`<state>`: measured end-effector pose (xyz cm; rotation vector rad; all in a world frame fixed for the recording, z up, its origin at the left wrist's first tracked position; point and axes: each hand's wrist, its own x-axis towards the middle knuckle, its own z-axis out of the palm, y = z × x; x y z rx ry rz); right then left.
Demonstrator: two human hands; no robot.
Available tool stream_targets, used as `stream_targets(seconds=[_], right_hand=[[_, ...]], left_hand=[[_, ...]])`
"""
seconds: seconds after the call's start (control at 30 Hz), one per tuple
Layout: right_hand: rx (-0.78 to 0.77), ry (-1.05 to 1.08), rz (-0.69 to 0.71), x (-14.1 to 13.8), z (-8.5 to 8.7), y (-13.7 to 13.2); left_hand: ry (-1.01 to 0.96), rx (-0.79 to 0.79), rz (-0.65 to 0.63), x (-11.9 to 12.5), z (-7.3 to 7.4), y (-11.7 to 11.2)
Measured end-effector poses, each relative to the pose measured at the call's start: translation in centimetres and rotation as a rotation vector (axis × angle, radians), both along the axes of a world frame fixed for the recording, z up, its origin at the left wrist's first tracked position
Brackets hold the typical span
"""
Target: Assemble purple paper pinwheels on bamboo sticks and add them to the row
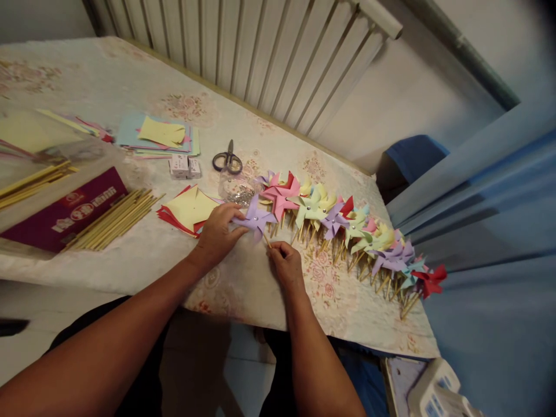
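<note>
My left hand is closed on the blades of a purple paper pinwheel lying on the table. My right hand pinches the lower end of that pinwheel's wooden stick. To the right of it, a row of several finished pinwheels in pink, yellow, green, purple and red lies side by side on the flowered tablecloth, running to the table's right corner.
A pile of red and yellow paper squares lies left of my left hand. Bamboo sticks, a maroon box, scissors, small white boxes, a clear bag of beads and more coloured paper lie behind. A radiator stands beyond.
</note>
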<state>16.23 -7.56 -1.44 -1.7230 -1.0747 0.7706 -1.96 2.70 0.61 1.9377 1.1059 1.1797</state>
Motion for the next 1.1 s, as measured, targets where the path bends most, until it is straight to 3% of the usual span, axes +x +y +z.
stream_targets(seconds=[0.17, 0.3, 0.7, 1.1], right_hand=[[0.014, 0.000, -0.005, 0.0, 0.1, 0.0], [-0.003, -0.015, -0.007, -0.1, 0.2, -0.1], [-0.013, -0.010, -0.010, -0.1, 0.2, 0.0], [-0.003, -0.033, -0.013, 0.0, -0.1, 0.0]], left_hand=[[-0.140, -0.195, 0.093, -0.3, 0.8, -0.4], [-0.109, -0.259, 0.143, -0.4, 1.2, -0.3], [-0.034, -0.331, 0.141, -0.4, 1.4, -0.4], [0.052, -0.428, 0.052, -0.1, 0.6, -0.5]])
